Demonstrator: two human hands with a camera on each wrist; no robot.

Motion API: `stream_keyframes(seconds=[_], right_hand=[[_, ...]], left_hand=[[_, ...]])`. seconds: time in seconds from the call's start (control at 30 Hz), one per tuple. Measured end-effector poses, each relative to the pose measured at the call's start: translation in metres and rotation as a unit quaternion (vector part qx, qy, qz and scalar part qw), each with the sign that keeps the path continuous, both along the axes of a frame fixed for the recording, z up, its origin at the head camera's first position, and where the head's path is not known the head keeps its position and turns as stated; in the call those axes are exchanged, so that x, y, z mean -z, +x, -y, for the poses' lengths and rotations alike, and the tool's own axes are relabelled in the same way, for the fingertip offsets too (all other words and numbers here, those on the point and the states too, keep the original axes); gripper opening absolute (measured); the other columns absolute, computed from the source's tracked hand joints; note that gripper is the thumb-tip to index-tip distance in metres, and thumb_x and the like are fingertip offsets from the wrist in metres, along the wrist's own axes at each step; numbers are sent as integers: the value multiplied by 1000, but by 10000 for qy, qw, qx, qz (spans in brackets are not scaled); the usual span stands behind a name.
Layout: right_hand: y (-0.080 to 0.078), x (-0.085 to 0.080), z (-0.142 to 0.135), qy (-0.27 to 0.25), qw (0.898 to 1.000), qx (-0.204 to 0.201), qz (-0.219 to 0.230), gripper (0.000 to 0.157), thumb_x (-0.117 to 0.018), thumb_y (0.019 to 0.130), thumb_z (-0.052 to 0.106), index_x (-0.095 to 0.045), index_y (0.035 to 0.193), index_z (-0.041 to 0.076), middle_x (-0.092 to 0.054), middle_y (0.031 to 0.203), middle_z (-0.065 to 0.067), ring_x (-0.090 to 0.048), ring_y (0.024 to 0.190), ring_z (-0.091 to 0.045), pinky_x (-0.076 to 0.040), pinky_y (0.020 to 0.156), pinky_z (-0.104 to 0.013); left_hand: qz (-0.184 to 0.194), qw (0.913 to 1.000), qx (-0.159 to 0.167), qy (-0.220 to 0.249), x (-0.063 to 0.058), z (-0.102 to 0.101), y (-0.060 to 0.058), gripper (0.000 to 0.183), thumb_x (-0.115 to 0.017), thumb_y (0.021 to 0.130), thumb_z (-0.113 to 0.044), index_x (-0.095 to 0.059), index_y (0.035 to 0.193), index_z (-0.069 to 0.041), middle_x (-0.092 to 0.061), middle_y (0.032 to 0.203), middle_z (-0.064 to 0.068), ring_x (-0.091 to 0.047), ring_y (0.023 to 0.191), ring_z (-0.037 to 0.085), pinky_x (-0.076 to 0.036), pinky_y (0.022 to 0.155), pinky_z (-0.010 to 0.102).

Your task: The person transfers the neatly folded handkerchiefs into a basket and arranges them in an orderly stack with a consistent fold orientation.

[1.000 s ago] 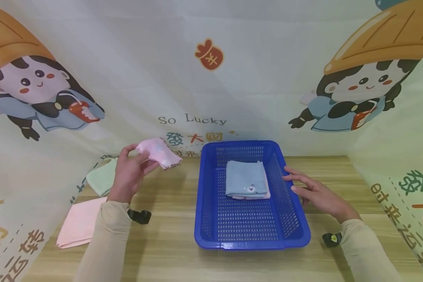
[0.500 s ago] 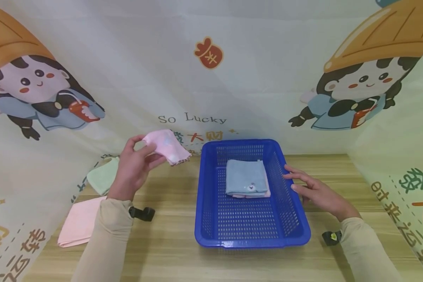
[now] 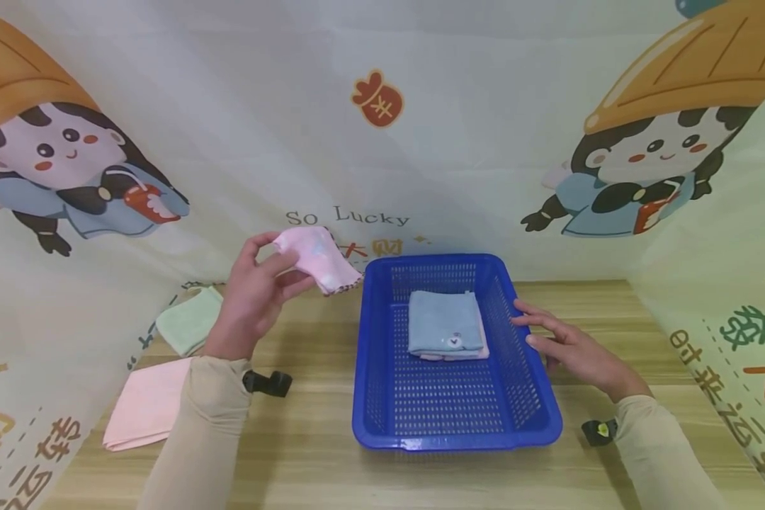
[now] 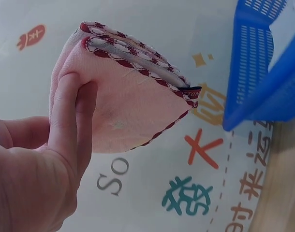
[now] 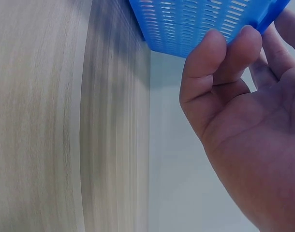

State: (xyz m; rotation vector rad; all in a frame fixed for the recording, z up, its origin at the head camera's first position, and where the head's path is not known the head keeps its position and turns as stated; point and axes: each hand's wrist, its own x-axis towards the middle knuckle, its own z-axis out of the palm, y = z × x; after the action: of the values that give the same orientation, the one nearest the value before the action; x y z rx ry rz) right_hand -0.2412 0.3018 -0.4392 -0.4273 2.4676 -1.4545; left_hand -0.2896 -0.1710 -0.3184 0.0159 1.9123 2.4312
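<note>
My left hand [image 3: 251, 294] pinches a folded pink towel [image 3: 319, 256] between thumb and fingers, raised left of the blue plastic basket [image 3: 455, 440]. Up close in the left wrist view, the towel [image 4: 123, 106] has a dark red and white stitched edge and a small label. On the basket's right rim, the fingertips of my right hand [image 3: 580, 350] grip from the side; the right wrist view has curled fingers [image 5: 200, 67] below the rim. Inside the basket lies a folded light blue towel [image 3: 446, 322] with a bear face, over a pink-edged layer.
At the left of the wooden table [image 3: 306, 467] lie a folded green towel [image 3: 188, 322] and a folded pink towel [image 3: 149, 404]. A printed cloth backdrop [image 3: 459, 142] stands behind and at both sides, close to the table's back edge.
My left hand has carried the pink towel to the right and slightly up, to the basket's back left corner. My right hand and the basket have stayed in place.
</note>
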Motion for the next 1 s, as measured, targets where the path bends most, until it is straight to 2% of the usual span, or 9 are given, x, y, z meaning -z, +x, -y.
stream_keyframes(seconds=[0.2, 0.43, 0.53, 0.67, 1.0], right_hand=[[1, 2, 0, -101, 9999, -33, 11, 47, -51, 107, 34, -48, 150, 15, -13, 173, -1, -63, 113, -5, -60, 79, -32], [1, 2, 0, -256, 9996, -89, 69, 48, -50, 108, 33, -47, 151, 12, -11, 174, -3, -65, 118, -19, -62, 81, -34], [1, 3, 0, -283, 9995, -104, 76, 48, -50, 108, 32, -47, 151, 12, -11, 174, -3, -66, 114, -12, -62, 81, -34], [1, 3, 0, -244, 9996, -91, 64, 48, -50, 108, 33, -47, 151, 13, -11, 174, -2, -65, 114, -8, -62, 81, -33], [2, 3, 0, -334, 9993, -95, 98, 48, -49, 108, 33, -46, 151, 12, -10, 174, -3, -67, 115, -12, -62, 83, -33]], left_hand=[[-71, 10000, 6, -5, -4, -11, -2, 47, -59, 103, -13, -32, 141, -21, -54, 128, 12, -74, 86, 20, -64, 82, 34], [19, 9997, 3, 229, -9, -23, -2, 42, -58, 104, -13, -35, 138, -23, -52, 128, 11, -72, 87, 20, -64, 79, 32], [48, 9997, -43, 214, -10, -28, -3, 41, -56, 104, -13, -37, 138, -24, -51, 131, 10, -70, 96, 21, -64, 81, 32], [56, 9998, -96, 193, -11, -33, -3, 38, -55, 104, -12, -38, 136, -24, -51, 134, 8, -67, 104, 22, -64, 83, 34], [-18, 9998, -121, 182, -12, -48, -7, 35, -55, 104, -11, -41, 134, -23, -55, 132, 8, -68, 104, 20, -64, 81, 34]])
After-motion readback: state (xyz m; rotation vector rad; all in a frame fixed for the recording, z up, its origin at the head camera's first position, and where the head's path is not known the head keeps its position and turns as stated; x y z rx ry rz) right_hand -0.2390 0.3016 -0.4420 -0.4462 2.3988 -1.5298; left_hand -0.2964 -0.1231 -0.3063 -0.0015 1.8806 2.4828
